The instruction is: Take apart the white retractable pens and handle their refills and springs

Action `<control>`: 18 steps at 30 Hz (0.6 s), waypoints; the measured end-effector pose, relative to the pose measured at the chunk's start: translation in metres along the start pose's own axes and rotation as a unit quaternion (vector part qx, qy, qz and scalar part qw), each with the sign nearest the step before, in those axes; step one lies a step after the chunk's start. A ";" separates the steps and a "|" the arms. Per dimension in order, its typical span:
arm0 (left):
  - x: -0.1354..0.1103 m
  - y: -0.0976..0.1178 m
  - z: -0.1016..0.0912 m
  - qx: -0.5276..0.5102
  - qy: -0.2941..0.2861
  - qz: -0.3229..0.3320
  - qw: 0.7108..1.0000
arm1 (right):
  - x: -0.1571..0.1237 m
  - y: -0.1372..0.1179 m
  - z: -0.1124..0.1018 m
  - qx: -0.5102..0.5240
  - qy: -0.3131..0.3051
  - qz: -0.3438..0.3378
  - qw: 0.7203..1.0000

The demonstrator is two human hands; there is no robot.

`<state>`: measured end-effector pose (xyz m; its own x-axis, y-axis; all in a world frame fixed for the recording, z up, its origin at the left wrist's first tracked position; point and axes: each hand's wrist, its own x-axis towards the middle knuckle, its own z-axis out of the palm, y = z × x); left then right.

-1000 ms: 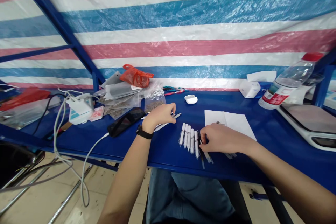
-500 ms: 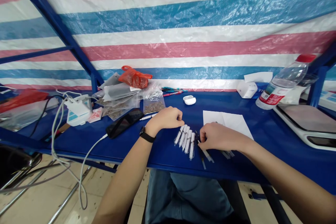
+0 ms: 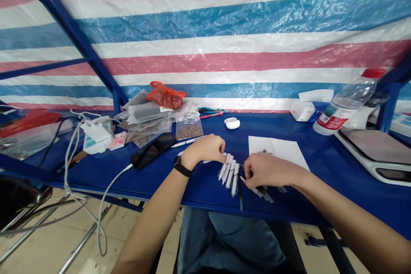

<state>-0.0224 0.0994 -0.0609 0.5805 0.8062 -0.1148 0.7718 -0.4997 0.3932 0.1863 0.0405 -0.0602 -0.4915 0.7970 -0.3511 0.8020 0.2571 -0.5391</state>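
Several slim white-and-clear tubes lie fanned on the blue tabletop, the two hands apart on either side. Fingers of the left hand rest curled at the row's far end; the right hand pinches at its other side, grip unconfirmed. Step in hand appears to be handling this row; further access requires the right hand lifted clear. A paper sheet adjoins.

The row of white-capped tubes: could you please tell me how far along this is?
Several white-capped tubes already lie side by side. In hand: the left hand rests at the row's top, the right hand at its side. Left loose: thin pieces below it.
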 end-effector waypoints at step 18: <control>0.003 0.000 -0.001 -0.019 0.089 0.033 0.995 | -0.003 0.001 -0.013 0.103 0.047 -0.012 0.993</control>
<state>-0.0213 0.1019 -0.0606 0.5721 0.8168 0.0743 0.7213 -0.5442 0.4284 0.1932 0.0453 -0.0503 -0.4677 0.8423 -0.2679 0.6990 0.1670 -0.6954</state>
